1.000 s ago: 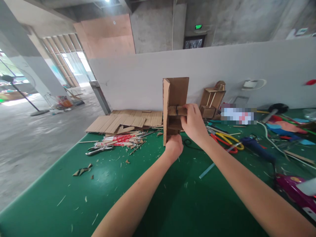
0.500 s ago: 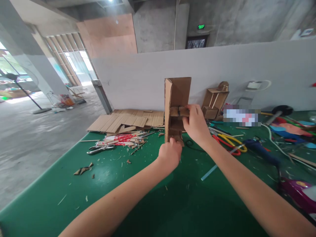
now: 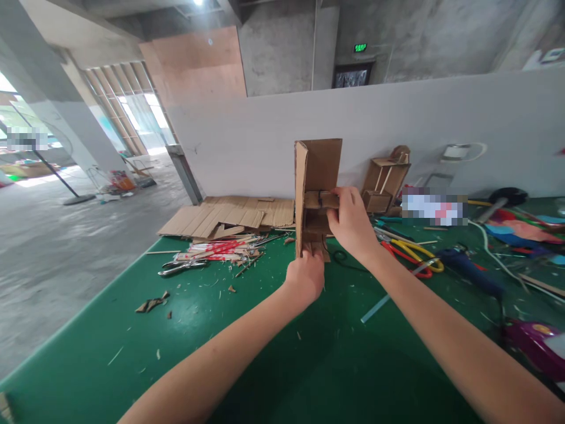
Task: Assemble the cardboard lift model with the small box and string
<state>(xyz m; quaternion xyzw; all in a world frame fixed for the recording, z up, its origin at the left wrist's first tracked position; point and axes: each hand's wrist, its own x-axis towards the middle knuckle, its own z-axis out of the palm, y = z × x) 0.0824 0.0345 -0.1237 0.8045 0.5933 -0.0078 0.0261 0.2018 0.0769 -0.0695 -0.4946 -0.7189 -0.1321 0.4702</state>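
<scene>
An upright cardboard structure [image 3: 323,162] stands on the green table in the middle of the view, with a tall back, a side wall and shelf-like pieces. Fingers of my right hand [image 3: 352,221] pinch the right end of its crosswise cardboard strip [image 3: 312,199], which has a dark band around it. Lower down, my left hand [image 3: 305,275] is closed at the structure's bottom front edge, its fingertips partly hidden against the cardboard. A dark cord [image 3: 342,257] lies just right of the base.
Flat cardboard [image 3: 229,212], sticks in red-marked wrapping [image 3: 220,250] and metal pliers [image 3: 182,268] lie left. Rightward are another cardboard model [image 3: 385,176], yellow-handled [image 3: 417,252] and red-handled tools, a glue stick [image 3: 375,308], a blue tool [image 3: 470,271] and a purple object [image 3: 534,347].
My left hand's fingers have shifted slightly at the base of the structure. My right hand keeps its hold on the strip, and the view has moved a little.
</scene>
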